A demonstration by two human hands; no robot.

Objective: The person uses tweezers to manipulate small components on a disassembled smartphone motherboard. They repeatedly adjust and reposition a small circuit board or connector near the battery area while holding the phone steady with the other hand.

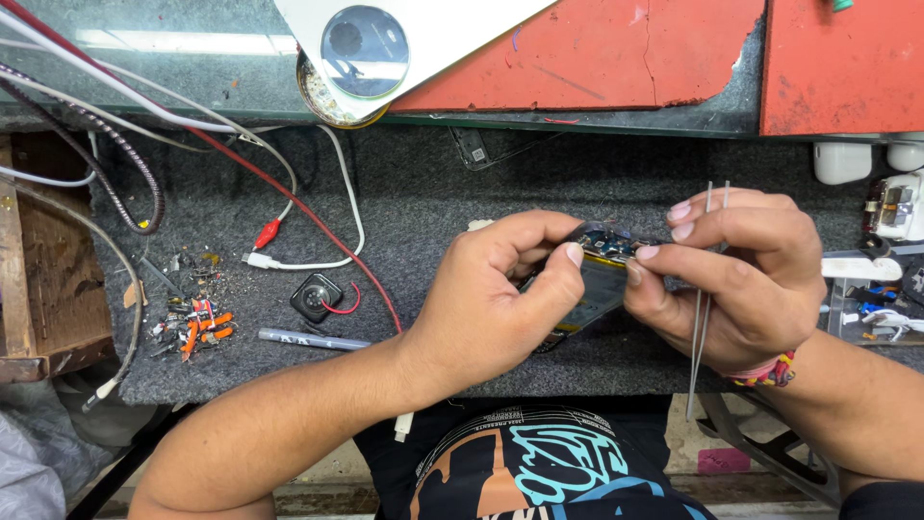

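Observation:
My left hand (496, 289) grips an opened phone (595, 279), with its circuit board and yellowish inner plate showing, thumb pressed near the top end. My right hand (736, 274) pinches the same top end of the phone with fingertips and also holds thin metal tweezers (705, 308) that run vertically through the fist, tips pointing down past the mat edge. Both hands hover just above the grey mat (423, 193). Most of the phone's lower part is hidden by my left hand.
On the mat lie a small round black part with a red wire (318, 297), a grey pen (308, 339), a heap of tiny orange and black bits (195, 323), a red clip lead (267, 233) and white cable (318, 260). A wooden box (48, 279) stands left; tools and white parts (885, 250) crowd the right.

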